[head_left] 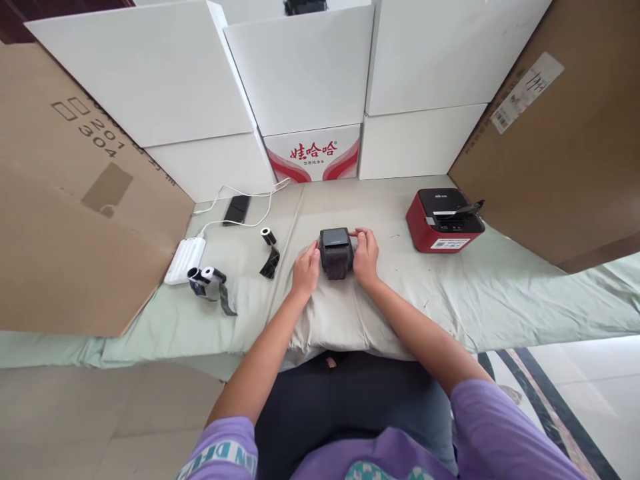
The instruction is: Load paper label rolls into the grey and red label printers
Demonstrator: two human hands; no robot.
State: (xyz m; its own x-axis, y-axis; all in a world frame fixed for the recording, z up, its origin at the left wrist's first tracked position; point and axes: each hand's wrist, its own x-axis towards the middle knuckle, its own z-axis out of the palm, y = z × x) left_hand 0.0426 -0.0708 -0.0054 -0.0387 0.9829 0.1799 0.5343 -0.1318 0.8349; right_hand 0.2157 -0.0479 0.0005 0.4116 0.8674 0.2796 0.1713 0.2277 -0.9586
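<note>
The left hand [305, 268] has its fingers bent, with the tips against the left side of a small dark box [335, 253]. The right hand [367, 255] is curled at the other side, with a finger near the far corner. Both hands are half closed, with the box between them. I cannot tell how hard they press.

The box sits on the pale cloth [385, 200], right in front of the person. The cloth has folds, so I think the box could rock. It looks best to press softly and the same amount from both sides, with the box flat. Both arms come in low from the near side, so the top is easy to see.

Just left of the left hand is a black strip [271, 263] by a small white roll [269, 236]. A wide swing of that arm might drag it, so small moves seem wise. Farther left are more rolls [214, 274] with a loose dark tail, beside a white block [185, 261]. Its thin white cord [270, 203] loops toward the back, and a black flat thing [237, 210] lies near it.

Well off to the right is a red and black box [437, 230]. White boxes [300, 73] stand behind everything.
</note>
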